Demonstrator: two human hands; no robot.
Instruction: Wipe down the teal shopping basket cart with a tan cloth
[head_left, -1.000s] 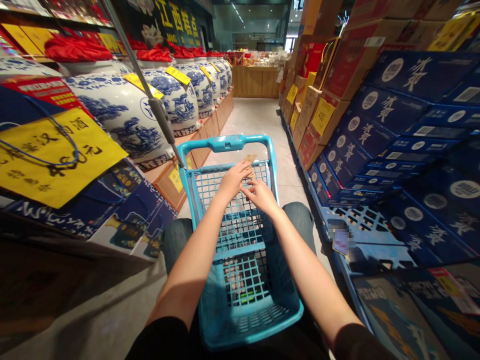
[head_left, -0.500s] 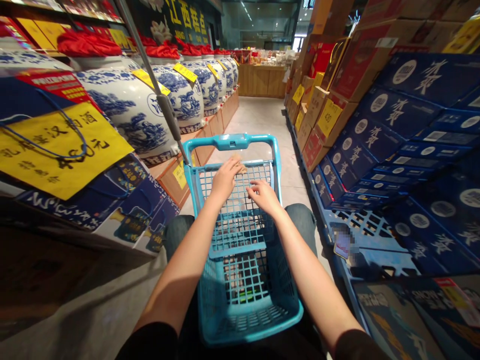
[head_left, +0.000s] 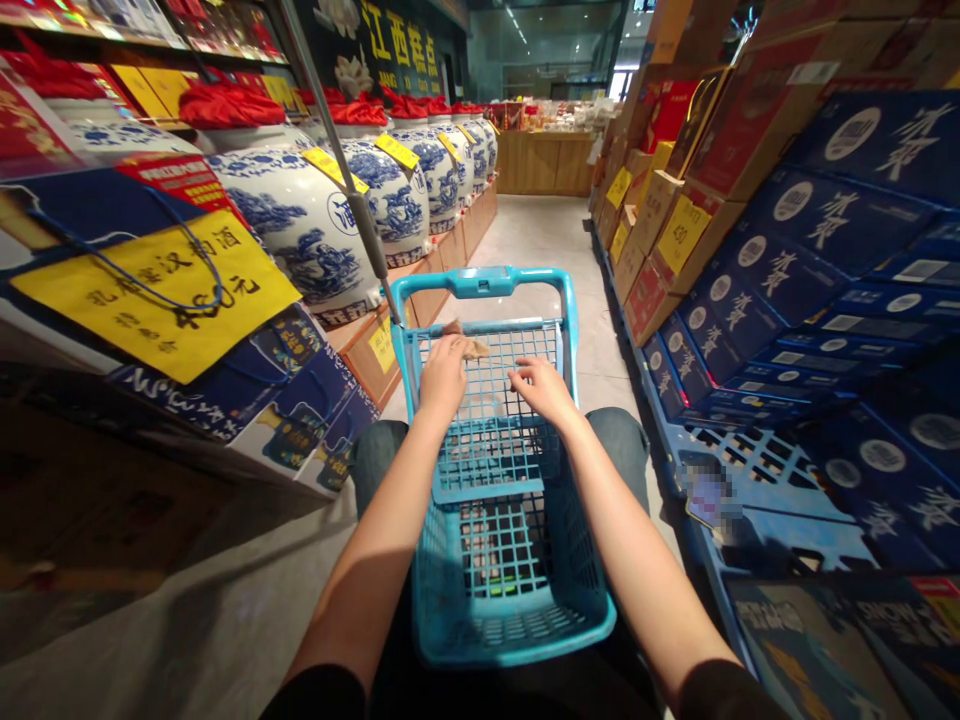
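Observation:
A blue plastic shopping cart (head_left: 514, 640) stands between my knees, with its handle (head_left: 482, 282) at the far end. My left hand (head_left: 444, 382) is over the left part of the grid panel (head_left: 491, 400), closed on a crumpled beige cloth (head_left: 475, 349) that sticks out past the fingers. My right hand (head_left: 545, 389) is at the right part of the same panel, fingers loosely bent and apart, holding nothing. Whether its fingertips touch the grid I cannot tell. A metal pole (head_left: 360, 215) rises from the cart's left side.
Blue-and-white jars (head_left: 300, 225) with red cloth tops line the left. A gift box with a yellow price sign (head_left: 161, 290) is nearer. Stacked blue cartons (head_left: 795, 265) and a blue pallet (head_left: 810, 500) bearing a phone (head_left: 705, 500) border the right. A tiled aisle (head_left: 532, 235) runs ahead.
The whole view has shifted, so the cart and shelves appear slightly farther right. My left hand has moved slightly down the panel with the cloth. My right hand stays about the same.

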